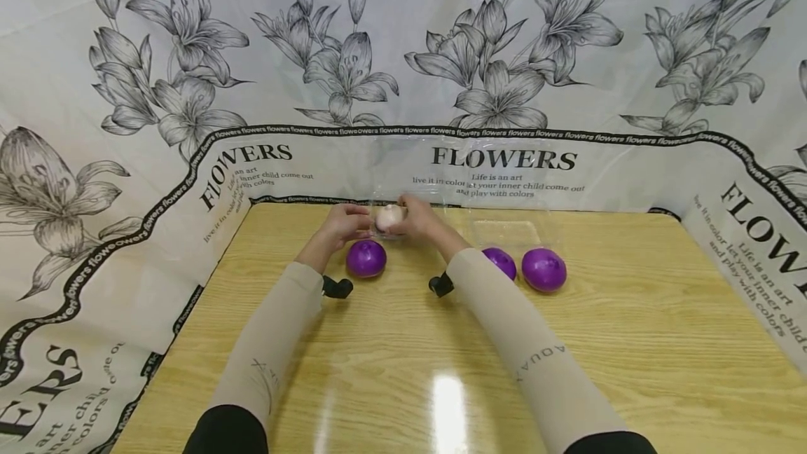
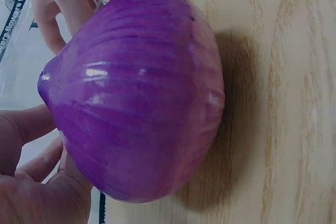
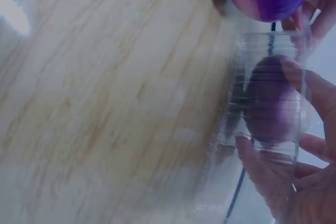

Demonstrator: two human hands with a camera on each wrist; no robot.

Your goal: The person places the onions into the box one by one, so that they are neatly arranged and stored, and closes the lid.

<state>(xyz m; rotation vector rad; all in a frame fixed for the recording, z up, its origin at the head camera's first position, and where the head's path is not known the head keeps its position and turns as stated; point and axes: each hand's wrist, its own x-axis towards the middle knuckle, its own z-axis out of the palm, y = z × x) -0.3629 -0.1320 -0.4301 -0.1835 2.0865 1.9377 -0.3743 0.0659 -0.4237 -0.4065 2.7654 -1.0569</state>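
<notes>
A pale garlic bulb [image 1: 389, 218] sits at the left part of a clear plastic box [image 3: 239, 85] near the table's back edge. My right hand [image 1: 419, 219] reaches in from the right and holds the bulb between thumb and fingers; the bulb looks darker and purplish through the plastic in the right wrist view. At the box's left end, my left hand [image 1: 345, 223] has its fingers around the edge. Right in front of it stands a purple onion [image 1: 366, 258], which hides the left fingertips in the left wrist view.
A second clear plastic box [image 1: 507, 230] stands to the right at the back. In front of it lie two purple onions, one [image 1: 544, 270] in full view and another [image 1: 500, 265] partly behind the right sleeve. A flower-printed cloth [image 1: 504, 111] rises behind the wooden table [image 1: 391, 349].
</notes>
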